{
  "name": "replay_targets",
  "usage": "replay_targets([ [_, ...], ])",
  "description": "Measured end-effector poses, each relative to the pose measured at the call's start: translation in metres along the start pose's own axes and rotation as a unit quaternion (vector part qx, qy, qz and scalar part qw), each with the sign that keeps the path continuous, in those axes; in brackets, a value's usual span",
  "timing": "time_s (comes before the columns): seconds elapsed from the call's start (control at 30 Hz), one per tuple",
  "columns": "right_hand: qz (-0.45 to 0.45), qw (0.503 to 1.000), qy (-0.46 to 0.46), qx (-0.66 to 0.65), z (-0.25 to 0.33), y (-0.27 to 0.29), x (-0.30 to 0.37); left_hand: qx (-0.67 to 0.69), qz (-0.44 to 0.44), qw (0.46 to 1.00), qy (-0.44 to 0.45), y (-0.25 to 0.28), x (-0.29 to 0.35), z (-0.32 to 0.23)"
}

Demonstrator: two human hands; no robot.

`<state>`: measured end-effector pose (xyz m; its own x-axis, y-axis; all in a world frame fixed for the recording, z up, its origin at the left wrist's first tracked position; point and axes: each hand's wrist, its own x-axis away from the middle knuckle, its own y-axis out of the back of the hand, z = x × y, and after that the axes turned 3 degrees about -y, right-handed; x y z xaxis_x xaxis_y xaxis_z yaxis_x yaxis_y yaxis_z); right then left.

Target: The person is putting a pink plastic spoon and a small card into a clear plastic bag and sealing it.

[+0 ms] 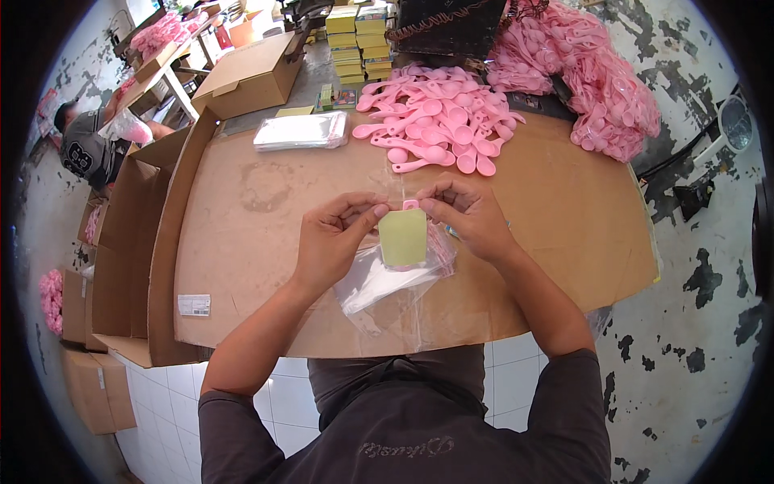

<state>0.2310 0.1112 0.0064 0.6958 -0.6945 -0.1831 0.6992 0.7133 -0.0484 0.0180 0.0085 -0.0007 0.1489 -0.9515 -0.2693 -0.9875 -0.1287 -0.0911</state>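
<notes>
A small yellow-green card (403, 239) is held up over the table between my two hands. My left hand (343, 234) pinches its upper left corner between thumb and fingers. At the upper right corner, my right hand (466, 214) is closed in a pinch too. Between my fingertips the end of a pink spoon handle (411, 205) sticks up above the card; its rest is hidden. Clear plastic bags (375, 278) lie under the card. Beyond my hands spreads a heap of pink measuring spoons (451, 121).
A stack of clear bags (302, 131) lies at the far left, near stacks of yellow cards (347, 48). Bagged pink spoons (597, 77) pile up at the far right. An open carton (161, 250) flanks the table's left edge. Another person (101, 145) sits far left.
</notes>
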Motion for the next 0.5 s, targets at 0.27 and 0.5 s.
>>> replay_targets([
  [0.27, -0.008, 1.000, -0.023, -0.014, -0.002, -0.004, 0.002, 0.017, -0.024, 0.997, -0.078, -0.011, -0.001, -0.004],
  [0.5, -0.005, 1.000, -0.020, 0.017, 0.001, -0.009, 0.006, -0.057, -0.040, 0.993, -0.097, -0.009, -0.006, -0.022],
])
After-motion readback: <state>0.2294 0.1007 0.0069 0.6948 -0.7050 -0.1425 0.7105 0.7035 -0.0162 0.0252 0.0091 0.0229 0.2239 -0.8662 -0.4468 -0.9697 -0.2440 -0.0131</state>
